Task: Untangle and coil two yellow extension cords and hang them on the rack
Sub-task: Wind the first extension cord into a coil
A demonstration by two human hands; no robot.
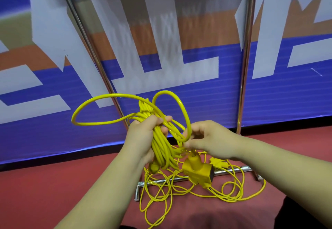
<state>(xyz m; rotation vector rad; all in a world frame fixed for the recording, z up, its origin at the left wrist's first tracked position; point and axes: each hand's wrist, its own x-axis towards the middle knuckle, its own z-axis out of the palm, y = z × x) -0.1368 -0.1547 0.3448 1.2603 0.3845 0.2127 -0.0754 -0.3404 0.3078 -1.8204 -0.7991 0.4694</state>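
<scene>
Cord coil (pixel 160 144) upright, lengthwise vertical

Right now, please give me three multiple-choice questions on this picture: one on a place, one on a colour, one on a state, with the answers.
1. Where does the loose cord lie?
A) over a chair
B) on the floor, across the rack base
C) in a box

2. What colour is the floor?
A) green
B) grey
C) red

3. What does the left hand do?
A) grips the coil
B) hangs free
C) presses flat on the floor

Answers:
1 B, its tangled loops spread on the floor over the rack base.
2 C, the floor around the cord is plainly red.
3 A, its fingers curl round the coil, while the right hand pinches one of its loops.
</scene>
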